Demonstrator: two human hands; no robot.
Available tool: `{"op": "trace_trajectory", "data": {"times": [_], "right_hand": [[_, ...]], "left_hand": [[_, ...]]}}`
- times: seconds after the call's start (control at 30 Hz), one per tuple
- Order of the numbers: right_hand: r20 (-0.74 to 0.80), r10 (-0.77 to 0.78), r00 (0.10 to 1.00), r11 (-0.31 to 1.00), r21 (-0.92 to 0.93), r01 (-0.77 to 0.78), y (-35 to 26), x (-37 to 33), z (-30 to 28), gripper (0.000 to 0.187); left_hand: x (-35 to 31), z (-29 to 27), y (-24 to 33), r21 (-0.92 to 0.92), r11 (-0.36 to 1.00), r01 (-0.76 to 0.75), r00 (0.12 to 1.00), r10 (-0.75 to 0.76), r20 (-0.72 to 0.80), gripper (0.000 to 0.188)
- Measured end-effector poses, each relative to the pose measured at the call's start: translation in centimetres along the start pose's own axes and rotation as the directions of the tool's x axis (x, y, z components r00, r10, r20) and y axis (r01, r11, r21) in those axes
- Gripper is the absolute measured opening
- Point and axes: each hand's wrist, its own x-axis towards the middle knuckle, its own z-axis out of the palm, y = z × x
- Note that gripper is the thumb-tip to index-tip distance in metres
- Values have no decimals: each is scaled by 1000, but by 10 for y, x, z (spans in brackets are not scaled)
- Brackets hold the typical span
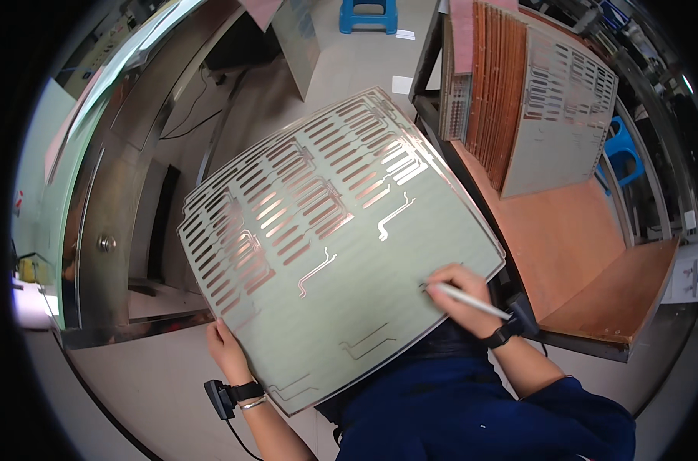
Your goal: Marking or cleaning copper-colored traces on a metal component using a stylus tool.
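Note:
A large pale green circuit board panel (395, 276) with rows of shiny copper tracks lies tilted across my lap. My left hand (227, 353) grips its left edge near the lower corner, the fingers partly hidden beneath. Over the lower right part of the panel, my right hand (464, 303) is closed around a slim white pen (483, 306). The pen's tip points down and left at the panel's surface; whether it touches cannot be told. Both wrists wear black straps.
At right, a copper-brown board shelf (564, 230) carries a stack of upright panels (495, 100), a similar patterned panel (560, 115) leaning in front. A metal-framed bench (107, 243) stands at left. Blue stools (368, 17) stand at the back and right.

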Motion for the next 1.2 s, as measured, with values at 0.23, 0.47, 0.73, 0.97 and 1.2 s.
{"op": "trace_trajectory", "data": {"times": [0.23, 0.47, 0.73, 0.97, 1.2], "right_hand": [[-93, 55, 994, 993, -101, -65, 21, 6, -32, 12], [-221, 70, 973, 992, -85, -90, 26, 12, -29, 10], [-165, 85, 983, 995, -34, -92, 29, 10, -28, 10], [-119, 95, 988, 994, -32, -100, 30, 8, -29, 10], [-56, 46, 997, 999, 3, -45, 10, 29, -10, 10]], "left_hand": [[0, 5, 9, -1, 999, -44, 999, 44, -30, 34], [0, 3, 7, 99, 993, -61, 998, 63, -13, 35], [-4, 7, 12, 46, 999, -17, 998, 19, -53, 37], [-3, 6, 6, 95, 995, -18, 998, 23, -50, 37], [-6, 9, 15, 63, 998, -11, 996, 17, -91, 35]]}}
